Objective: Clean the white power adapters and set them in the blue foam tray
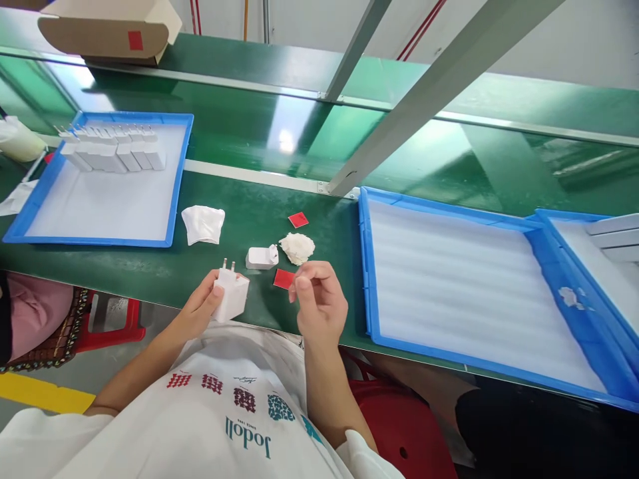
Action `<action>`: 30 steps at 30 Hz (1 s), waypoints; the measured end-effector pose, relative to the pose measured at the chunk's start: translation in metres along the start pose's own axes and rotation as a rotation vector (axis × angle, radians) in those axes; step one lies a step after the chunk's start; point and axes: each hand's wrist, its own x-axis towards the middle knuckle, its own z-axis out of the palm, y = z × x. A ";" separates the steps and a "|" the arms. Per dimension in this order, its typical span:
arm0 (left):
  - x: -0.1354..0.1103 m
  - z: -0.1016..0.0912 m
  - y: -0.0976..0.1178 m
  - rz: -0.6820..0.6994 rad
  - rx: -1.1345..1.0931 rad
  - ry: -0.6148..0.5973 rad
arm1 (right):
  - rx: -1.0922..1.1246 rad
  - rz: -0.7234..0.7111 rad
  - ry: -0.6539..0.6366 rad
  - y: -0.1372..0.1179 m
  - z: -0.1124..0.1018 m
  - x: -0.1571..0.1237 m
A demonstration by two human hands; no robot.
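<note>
My left hand [200,309] grips a white plug charger [230,294] near the table's front edge, its two metal pins pointing up. My right hand [319,299] is beside it with fingers pinched together; what they hold is too small to make out. A red sticker [283,279] lies on the green table right by my right fingers. A second white charger [261,257] lies on its side just beyond, next to a crumpled whitish wad [297,247]. Another red sticker [298,219] lies farther back.
A white cloth [202,223] lies left of centre. A blue tray [180,173] at the left holds a row of several white chargers [112,150]. A foam-lined blue tray [367,266] sits at the right, another tray [549,229] beyond it. A cardboard box [107,30] stands far back. Another person's pink sleeve [34,313] is at the left.
</note>
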 end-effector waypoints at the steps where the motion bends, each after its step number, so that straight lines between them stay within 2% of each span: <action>1: 0.001 -0.002 -0.001 0.007 -0.005 -0.008 | -0.040 0.011 -0.062 0.000 -0.003 0.003; 5: 0.003 -0.004 -0.004 0.059 0.104 -0.007 | -0.135 -0.046 -0.320 -0.003 -0.001 0.006; 9: 0.003 -0.001 -0.006 0.082 0.185 0.024 | -0.165 -0.122 -0.336 -0.005 0.015 -0.002; 13: 0.004 0.001 -0.007 0.073 0.156 0.012 | -0.147 -0.123 -0.333 -0.004 0.022 -0.010; 16: 0.003 0.000 -0.008 0.062 0.111 0.002 | -0.095 -0.029 -0.260 -0.003 0.016 -0.009; 19: 0.003 -0.005 -0.009 0.082 0.067 0.009 | -0.096 0.121 -0.016 0.003 -0.002 0.005; 21: 0.003 -0.010 -0.010 0.126 0.116 0.050 | -0.201 0.170 0.078 0.010 -0.017 0.021; 25: 0.005 -0.012 -0.009 0.261 0.416 0.154 | -0.490 0.176 0.010 0.029 -0.036 0.052; 28: 0.006 -0.009 -0.010 0.358 0.650 0.232 | -0.657 0.143 0.001 0.041 -0.035 0.060; 30: 0.004 -0.010 -0.009 0.354 0.721 0.230 | -0.732 0.115 0.021 0.045 -0.030 0.059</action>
